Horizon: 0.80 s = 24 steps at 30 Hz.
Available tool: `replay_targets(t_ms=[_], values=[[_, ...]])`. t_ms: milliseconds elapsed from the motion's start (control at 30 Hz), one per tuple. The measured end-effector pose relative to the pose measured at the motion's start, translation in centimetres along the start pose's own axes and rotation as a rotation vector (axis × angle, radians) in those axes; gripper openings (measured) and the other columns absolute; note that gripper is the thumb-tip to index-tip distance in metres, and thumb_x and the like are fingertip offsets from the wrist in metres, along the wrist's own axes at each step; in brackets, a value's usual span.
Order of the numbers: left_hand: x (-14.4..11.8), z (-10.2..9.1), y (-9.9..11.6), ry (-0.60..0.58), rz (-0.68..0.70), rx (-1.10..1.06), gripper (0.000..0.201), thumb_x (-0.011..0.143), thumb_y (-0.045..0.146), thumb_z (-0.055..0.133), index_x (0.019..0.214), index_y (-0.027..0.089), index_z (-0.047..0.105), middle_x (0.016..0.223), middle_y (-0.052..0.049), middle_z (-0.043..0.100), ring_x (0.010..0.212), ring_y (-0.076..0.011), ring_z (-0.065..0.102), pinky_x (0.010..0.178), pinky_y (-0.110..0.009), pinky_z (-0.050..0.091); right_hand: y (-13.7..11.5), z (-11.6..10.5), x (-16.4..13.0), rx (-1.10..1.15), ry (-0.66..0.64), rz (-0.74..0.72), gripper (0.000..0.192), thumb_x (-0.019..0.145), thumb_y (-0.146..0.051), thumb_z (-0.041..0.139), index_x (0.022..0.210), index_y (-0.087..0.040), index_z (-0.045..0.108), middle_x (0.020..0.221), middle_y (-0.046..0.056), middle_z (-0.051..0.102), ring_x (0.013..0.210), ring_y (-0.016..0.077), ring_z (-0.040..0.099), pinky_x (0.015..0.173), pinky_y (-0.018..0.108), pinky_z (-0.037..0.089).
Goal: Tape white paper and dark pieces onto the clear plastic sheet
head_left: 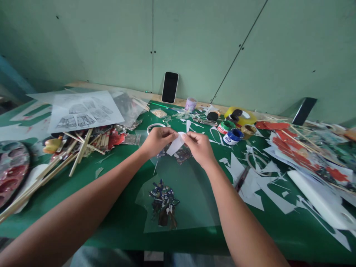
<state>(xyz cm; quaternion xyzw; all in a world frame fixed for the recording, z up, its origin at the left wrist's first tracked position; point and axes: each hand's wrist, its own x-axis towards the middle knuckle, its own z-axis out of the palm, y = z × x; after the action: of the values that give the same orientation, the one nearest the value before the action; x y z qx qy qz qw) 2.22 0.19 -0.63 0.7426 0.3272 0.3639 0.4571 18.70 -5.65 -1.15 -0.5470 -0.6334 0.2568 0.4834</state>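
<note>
A small white piece of paper (175, 145) is held up between both hands over the middle of the table. My left hand (158, 140) pinches its upper left edge with thumb and fingers. Its upper right side is gripped by my right hand (200, 147), fingers closed. Behind and below the hands, dark patterned pieces (183, 155) show in part. Nearer to me, a clear plastic sheet (194, 200) lies flat, bearing a painted cut-out (164, 202) in dark blue, white and brown. A white ring (155, 126) sits partly hidden behind my left hand.
Wooden sticks (83, 152), a printed sheet (83, 109) and a paint palette (13, 174) are on the left. To the right stand a blue paint jar (233, 137) and a green-topped jar (226, 127), near paper scraps (267, 189). A phone (170, 87) leans on the wall.
</note>
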Motion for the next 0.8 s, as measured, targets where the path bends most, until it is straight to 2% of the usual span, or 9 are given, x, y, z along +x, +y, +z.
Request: replay_targets(t_ms=[133, 267, 467, 633, 733, 800], values=[[-0.25, 0.25, 0.25, -0.008, -0.003, -0.023, 0.025, 0.080, 0.038, 0.060, 0.075, 0.013, 0.064, 0.064, -0.001, 0.060, 0.056, -0.0091, 0.052, 0.052, -0.021, 0.040, -0.08, 0.00, -0.05, -0.061, 0.047, -0.036, 0.039, 0.087, -0.046, 0.054, 0.059, -0.020, 0.046, 0.054, -0.004, 0.037, 0.052, 0.0097, 0.033, 0.052, 0.025, 0.024], [-0.22, -0.03, 0.29, -0.013, -0.017, 0.011, 0.022, 0.076, 0.035, 0.064, 0.074, 0.013, 0.064, 0.068, -0.003, 0.065, 0.060, -0.0104, 0.056, 0.054, -0.022, 0.043, 0.05, 0.12, 0.00, -0.152, 0.040, -0.073, 0.039, 0.090, -0.044, 0.050, 0.059, -0.020, 0.046, 0.053, -0.004, 0.038, 0.052, 0.0101, 0.034, 0.052, 0.024, 0.025], [-0.02, -0.41, -0.08, -0.023, -0.011, 0.078, 0.022, 0.076, 0.035, 0.064, 0.071, 0.013, 0.064, 0.065, -0.002, 0.064, 0.058, -0.0102, 0.054, 0.054, -0.022, 0.041, 0.21, 0.22, 0.17, -0.199, 0.005, -0.072, 0.044, 0.091, -0.050, 0.045, 0.059, -0.021, 0.043, 0.052, -0.003, 0.040, 0.051, 0.0105, 0.036, 0.051, 0.024, 0.026], [0.01, -0.15, 0.05, -0.061, -0.041, -0.059, 0.026, 0.079, 0.039, 0.061, 0.074, 0.014, 0.062, 0.065, 0.000, 0.059, 0.058, -0.0093, 0.051, 0.054, -0.022, 0.040, -0.07, 0.09, 0.12, -0.151, 0.073, -0.012, 0.046, 0.089, -0.052, 0.049, 0.056, -0.021, 0.042, 0.050, -0.003, 0.043, 0.048, 0.0099, 0.038, 0.048, 0.024, 0.027], [0.04, -0.01, 0.23, -0.087, -0.083, -0.151, 0.025, 0.081, 0.040, 0.059, 0.076, 0.015, 0.061, 0.067, -0.001, 0.058, 0.059, -0.0096, 0.052, 0.056, -0.022, 0.042, 0.13, 0.06, 0.20, -0.101, 0.063, -0.020, 0.042, 0.090, -0.048, 0.048, 0.059, -0.020, 0.048, 0.052, -0.002, 0.047, 0.050, 0.0103, 0.042, 0.049, 0.023, 0.030], [0.07, 0.02, 0.23, -0.075, -0.092, -0.173, 0.024, 0.083, 0.038, 0.057, 0.075, 0.016, 0.059, 0.068, -0.001, 0.058, 0.061, -0.0101, 0.052, 0.058, -0.023, 0.043, 0.36, 0.02, 0.27, -0.079, 0.081, -0.037, 0.033, 0.091, -0.042, 0.046, 0.070, -0.020, 0.058, 0.060, -0.001, 0.056, 0.053, 0.0115, 0.047, 0.052, 0.024, 0.035]])
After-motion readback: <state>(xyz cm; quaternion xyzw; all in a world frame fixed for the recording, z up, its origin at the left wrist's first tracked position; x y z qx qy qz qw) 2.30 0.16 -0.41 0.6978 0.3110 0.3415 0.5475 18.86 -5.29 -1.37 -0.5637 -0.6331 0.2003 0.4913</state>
